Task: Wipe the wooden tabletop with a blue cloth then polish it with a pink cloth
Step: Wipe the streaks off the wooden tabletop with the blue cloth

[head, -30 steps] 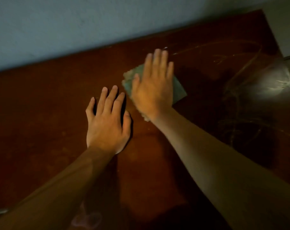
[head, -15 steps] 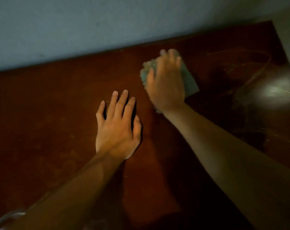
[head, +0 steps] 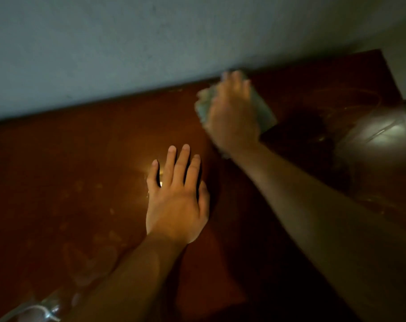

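Observation:
The dark reddish wooden tabletop (head: 69, 173) fills the lower part of the head view. My right hand (head: 234, 115) presses flat on the pale blue cloth (head: 263, 110) close to the table's back edge by the wall; the hand is blurred with motion and hides most of the cloth. My left hand (head: 176, 201) lies flat on the wood nearer to me, fingers spread, holding nothing. No pink cloth is clearly visible.
A grey-blue wall (head: 127, 49) runs along the table's back edge. The table's right end (head: 387, 73) shows smear marks and a bright reflection (head: 383, 138). A shiny, unclear object (head: 37, 307) sits at the bottom left corner.
My right hand has slid the blue cloth away from me toward the wall and to the right. My left hand stays flat on the table.

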